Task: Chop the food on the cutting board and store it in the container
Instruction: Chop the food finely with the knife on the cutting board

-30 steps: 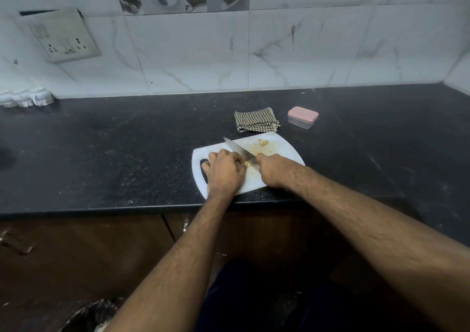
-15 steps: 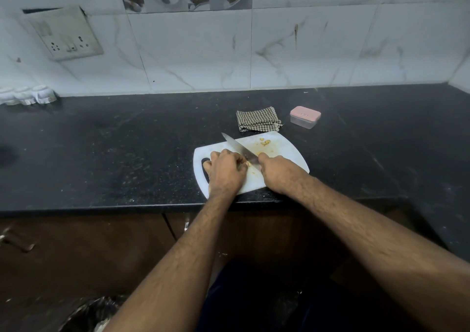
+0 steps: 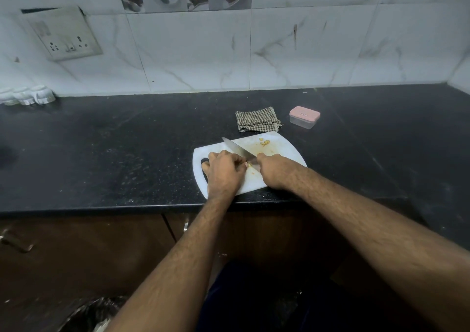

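Note:
A white cutting board (image 3: 287,151) lies at the front edge of the black counter. My right hand (image 3: 273,170) grips the handle of a knife (image 3: 237,150), whose blade slants up to the left over the board. My left hand (image 3: 223,172) rests on the board with curled fingers holding a small yellowish piece of food (image 3: 249,164) against the blade. A few cut yellow bits (image 3: 265,142) lie near the board's far edge. The small clear container with a pink lid (image 3: 304,117) stands shut behind the board to the right.
A folded checkered cloth (image 3: 256,119) lies just behind the board. Small white cups (image 3: 28,95) stand at the far left by the tiled wall, under a wall socket (image 3: 64,35). Brown cabinet doors (image 3: 76,250) and a black bag-lined bin (image 3: 89,314) sit below the counter.
The knife blade has shifted slightly in small cutting strokes beside my left fingers. Both hands stay at the same spot on the board.

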`<state>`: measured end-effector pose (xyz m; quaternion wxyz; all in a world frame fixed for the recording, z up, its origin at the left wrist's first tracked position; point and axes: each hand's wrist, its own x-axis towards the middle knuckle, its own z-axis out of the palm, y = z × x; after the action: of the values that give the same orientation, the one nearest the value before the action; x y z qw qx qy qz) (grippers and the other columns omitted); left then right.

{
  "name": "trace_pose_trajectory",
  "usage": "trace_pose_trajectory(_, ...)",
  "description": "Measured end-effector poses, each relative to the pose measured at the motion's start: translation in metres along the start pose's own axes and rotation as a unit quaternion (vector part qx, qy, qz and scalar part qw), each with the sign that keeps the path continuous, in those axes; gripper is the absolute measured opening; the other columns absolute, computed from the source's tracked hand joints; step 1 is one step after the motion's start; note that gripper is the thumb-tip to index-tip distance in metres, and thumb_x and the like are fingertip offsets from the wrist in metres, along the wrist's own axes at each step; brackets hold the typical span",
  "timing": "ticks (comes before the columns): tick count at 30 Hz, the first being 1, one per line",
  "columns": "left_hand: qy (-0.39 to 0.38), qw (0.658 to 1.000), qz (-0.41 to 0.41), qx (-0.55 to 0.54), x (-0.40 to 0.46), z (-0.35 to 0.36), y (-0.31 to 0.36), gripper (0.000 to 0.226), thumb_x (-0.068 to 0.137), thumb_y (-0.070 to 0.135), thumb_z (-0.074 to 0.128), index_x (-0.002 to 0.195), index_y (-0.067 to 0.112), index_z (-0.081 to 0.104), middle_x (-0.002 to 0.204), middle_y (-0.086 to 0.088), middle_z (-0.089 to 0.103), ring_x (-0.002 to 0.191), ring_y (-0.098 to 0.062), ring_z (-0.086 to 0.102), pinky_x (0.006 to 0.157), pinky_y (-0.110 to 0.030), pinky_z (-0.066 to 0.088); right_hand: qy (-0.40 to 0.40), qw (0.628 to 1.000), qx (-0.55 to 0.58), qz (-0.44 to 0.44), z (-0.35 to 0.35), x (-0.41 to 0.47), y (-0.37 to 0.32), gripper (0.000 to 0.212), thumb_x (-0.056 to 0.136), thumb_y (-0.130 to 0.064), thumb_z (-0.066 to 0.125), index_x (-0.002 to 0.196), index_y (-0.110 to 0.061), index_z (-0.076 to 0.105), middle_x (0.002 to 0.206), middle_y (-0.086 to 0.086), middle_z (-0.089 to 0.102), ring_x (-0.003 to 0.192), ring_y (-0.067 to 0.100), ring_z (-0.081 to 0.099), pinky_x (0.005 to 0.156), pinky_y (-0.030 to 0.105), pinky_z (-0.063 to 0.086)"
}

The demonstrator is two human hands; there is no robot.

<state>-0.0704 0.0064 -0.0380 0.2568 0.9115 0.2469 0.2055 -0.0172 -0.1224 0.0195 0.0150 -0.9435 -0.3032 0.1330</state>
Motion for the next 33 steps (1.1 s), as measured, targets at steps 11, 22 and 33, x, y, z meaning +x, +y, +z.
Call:
trace_pose_trajectory(11,0.011,1.000,-0.005,0.000,0.000,0.000,0.000,0.011,0.092,0.039,0.072,0.093,0.029,0.076,0.107,0.010,0.066,0.111,-0.016,0.042,0.095,-0.042,0.029,0.049,0.998,0.015,-0.024,0.008,-0.007,0.006,0.032,0.103,-0.015,0.038,0.135,-0.018,0.040,0.083,0.000,0.050,0.083,0.020,0.057,0.067,0.035,0.045)
trace_pose_trajectory(22,0.009,1.000,0.001,0.006,0.001,0.000,0.001,0.014,0.092,0.041,0.072,0.100,0.030,0.077,0.109,0.010,0.066,0.111,-0.017,0.042,0.091,-0.040,0.028,0.037,0.999,-0.011,-0.023,0.007,-0.004,0.002,0.031,0.102,-0.014,0.039,0.133,-0.016,0.042,0.089,0.004,0.049,0.084,0.023,0.053,0.069,0.037,0.045)
trace_pose_trajectory(33,0.004,1.000,-0.007,-0.018,0.001,0.001,-0.003,0.010,0.092,0.036,0.072,0.098,0.030,0.078,0.105,0.012,0.065,0.111,-0.015,0.039,0.089,-0.036,0.022,-0.020,0.999,0.014,-0.021,-0.007,-0.004,0.008,0.037,0.105,-0.019,0.037,0.142,-0.018,0.038,0.090,0.000,0.047,0.076,0.016,0.052,0.058,0.030,0.039)
